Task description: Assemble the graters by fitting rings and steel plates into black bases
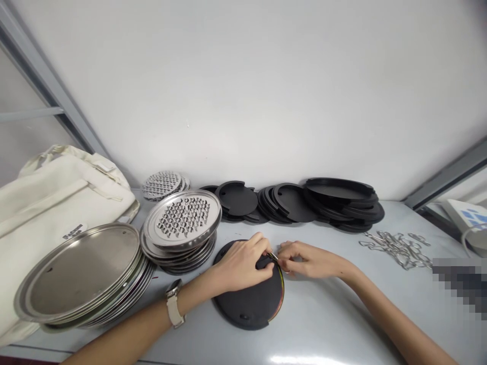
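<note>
At right over the black disc [249, 304], pinching a slanted metal piece [272, 256] with left hand [243, 261], cannot tell if also with right hand [306, 259], by its lower end.

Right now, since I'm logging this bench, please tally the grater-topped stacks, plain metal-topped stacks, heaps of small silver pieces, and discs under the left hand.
Grater-topped stacks: 2
Plain metal-topped stack: 1
Heap of small silver pieces: 1
Black disc under the left hand: 1
Total: 5
</note>
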Available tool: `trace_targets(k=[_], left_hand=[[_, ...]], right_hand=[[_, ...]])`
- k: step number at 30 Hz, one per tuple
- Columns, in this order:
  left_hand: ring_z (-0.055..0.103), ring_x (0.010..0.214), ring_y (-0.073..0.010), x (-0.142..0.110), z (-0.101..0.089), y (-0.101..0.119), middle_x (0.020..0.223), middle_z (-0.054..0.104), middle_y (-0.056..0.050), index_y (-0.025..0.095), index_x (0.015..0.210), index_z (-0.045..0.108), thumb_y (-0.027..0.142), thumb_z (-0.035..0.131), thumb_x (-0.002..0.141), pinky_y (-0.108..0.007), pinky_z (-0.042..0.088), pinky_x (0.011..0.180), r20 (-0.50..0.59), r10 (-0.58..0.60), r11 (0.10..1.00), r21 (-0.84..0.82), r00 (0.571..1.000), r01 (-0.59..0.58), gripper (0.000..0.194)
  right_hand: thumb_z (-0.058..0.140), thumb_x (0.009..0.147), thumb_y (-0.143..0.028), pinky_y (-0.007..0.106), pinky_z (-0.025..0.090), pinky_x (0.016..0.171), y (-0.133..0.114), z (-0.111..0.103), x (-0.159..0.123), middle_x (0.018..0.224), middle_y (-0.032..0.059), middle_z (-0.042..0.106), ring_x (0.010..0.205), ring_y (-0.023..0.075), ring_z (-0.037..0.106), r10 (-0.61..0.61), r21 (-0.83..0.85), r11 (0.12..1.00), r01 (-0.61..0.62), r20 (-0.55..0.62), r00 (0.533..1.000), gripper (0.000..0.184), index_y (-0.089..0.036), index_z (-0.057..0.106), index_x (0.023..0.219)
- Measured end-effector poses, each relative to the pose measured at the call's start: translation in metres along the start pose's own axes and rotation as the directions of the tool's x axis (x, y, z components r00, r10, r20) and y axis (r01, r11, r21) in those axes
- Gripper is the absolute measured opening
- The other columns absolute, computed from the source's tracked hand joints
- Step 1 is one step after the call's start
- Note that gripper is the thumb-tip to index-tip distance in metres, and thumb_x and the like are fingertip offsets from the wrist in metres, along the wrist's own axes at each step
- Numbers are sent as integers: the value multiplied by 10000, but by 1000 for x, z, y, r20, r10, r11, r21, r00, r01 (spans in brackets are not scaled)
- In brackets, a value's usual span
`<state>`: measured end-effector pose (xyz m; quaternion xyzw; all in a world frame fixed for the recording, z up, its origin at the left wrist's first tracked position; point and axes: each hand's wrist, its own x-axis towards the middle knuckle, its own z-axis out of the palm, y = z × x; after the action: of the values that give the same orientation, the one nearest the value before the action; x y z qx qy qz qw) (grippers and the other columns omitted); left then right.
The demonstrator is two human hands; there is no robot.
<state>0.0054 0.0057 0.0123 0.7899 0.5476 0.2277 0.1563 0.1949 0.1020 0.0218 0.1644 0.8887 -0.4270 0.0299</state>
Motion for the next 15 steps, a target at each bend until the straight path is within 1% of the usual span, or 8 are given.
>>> trace_targets(k=[5, 9, 12, 15], left_hand=[[521, 713, -152, 0, 1, 1, 898, 510, 7, 222, 908, 455, 289, 542, 806, -274, 366, 633, 4, -7, 1000, 3, 1000, 7, 149], [526, 747, -156, 0, 2, 0, 912, 507, 9, 225, 927, 442, 290, 564, 786, -276, 377, 650, -20, -12, 1000, -9, 1000, 11, 197], [529, 774, -156, 1, 2, -2, 914, 501, 16, 226, 905, 432, 318, 596, 772, -273, 383, 665, -27, -13, 999, -33, 1000, 12, 231], [522, 753, -150, 0, 2, -2, 886, 493, 22, 224, 877, 428, 325, 583, 788, -270, 374, 653, -24, -23, 1000, -20, 999, 23, 205]], right_hand=[[407, 820, -168, 265, 415, 714, -2, 0, 0, 604, 1, 520, 721, 148, 512, 12, 5, 1000, -12, 4, 1000, 259, -172, 462, 567], [406, 829, -187, 267, 421, 707, -1, 0, 0, 603, 6, 521, 717, 152, 515, 4, -10, 1000, -4, 1, 1000, 272, -166, 490, 570], [405, 849, -212, 263, 424, 699, 0, 0, 0, 608, 7, 533, 696, 144, 512, -8, -17, 1000, 8, 3, 1000, 291, -161, 510, 582], [399, 873, -246, 261, 428, 687, 0, 0, 0, 614, 12, 550, 669, 139, 507, -17, -21, 1000, 17, 11, 1000, 320, -156, 536, 598]])
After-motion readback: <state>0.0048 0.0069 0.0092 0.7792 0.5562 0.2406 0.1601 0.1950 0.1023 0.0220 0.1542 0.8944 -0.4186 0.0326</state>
